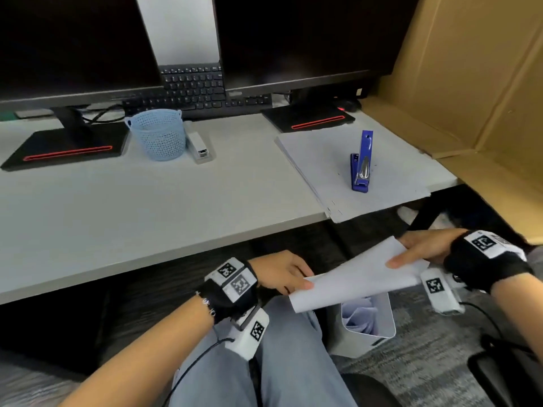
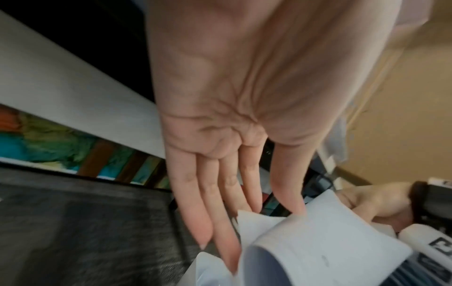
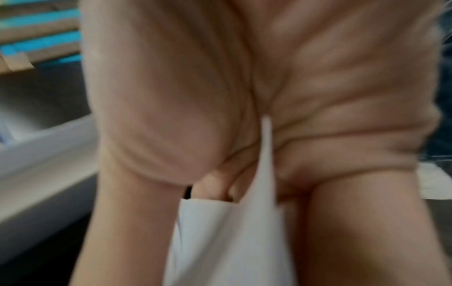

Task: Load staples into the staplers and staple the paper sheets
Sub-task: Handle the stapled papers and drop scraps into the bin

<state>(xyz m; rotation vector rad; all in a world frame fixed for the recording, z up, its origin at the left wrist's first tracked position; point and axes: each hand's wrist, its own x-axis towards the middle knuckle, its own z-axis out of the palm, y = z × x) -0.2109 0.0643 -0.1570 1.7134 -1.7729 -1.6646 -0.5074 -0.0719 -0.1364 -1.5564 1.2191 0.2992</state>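
Right hand [image 1: 423,248] pinches folded paper sheets [image 1: 355,274] above a white bin [image 1: 382,327]; left hand [image 1: 282,273], fingers straight, touches their other end. Blue stapler [image 1: 361,165] sits open on the counter's [image 1: 147,212] paper stack [image 1: 323,160].

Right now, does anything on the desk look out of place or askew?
Yes. The blue stapler sits hinged wide open, its top arm upright, on the paper stack. That stack lies skewed, its near corner overhanging the desk edge.

You wear a black fingerless wrap on your left hand [image 1: 282,274] and another on your right hand [image 1: 423,248], each topped with white blocks bearing black square-code markers. A white camera housing with its own marker hangs under each wrist, trailing a thin black cable. Your trousers are light grey-blue.
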